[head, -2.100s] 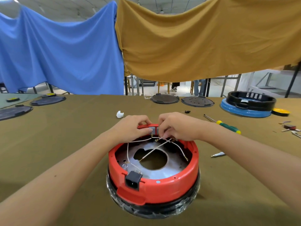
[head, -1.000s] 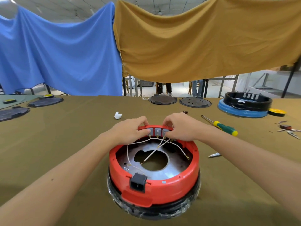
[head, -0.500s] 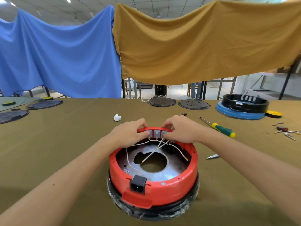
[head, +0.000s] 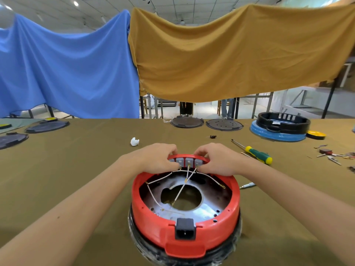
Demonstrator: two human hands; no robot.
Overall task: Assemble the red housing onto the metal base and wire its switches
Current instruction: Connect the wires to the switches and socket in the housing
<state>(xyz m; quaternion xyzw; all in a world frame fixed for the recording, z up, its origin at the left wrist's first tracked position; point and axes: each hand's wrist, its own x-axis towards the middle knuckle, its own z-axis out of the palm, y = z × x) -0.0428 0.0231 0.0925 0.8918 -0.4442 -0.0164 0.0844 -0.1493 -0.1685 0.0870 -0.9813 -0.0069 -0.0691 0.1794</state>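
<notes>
I see both hands at the middle of the frame: left hand [head: 155, 159] and right hand [head: 219, 160] each grip pinching the switches [head: 188, 161] on the red housing [head: 185, 237].

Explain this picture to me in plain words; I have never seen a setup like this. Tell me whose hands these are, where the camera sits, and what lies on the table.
No machine here: a person works bare-handed, filmed by one camera on their head looking down. The left hand and right hand each pinch at the row of grey switches on the far rim of the red housing, which sits on a metal base. White wires run from the switches. On the olive table lie a green-handled screwdriver, a white scrap and dark round lids.
</notes>
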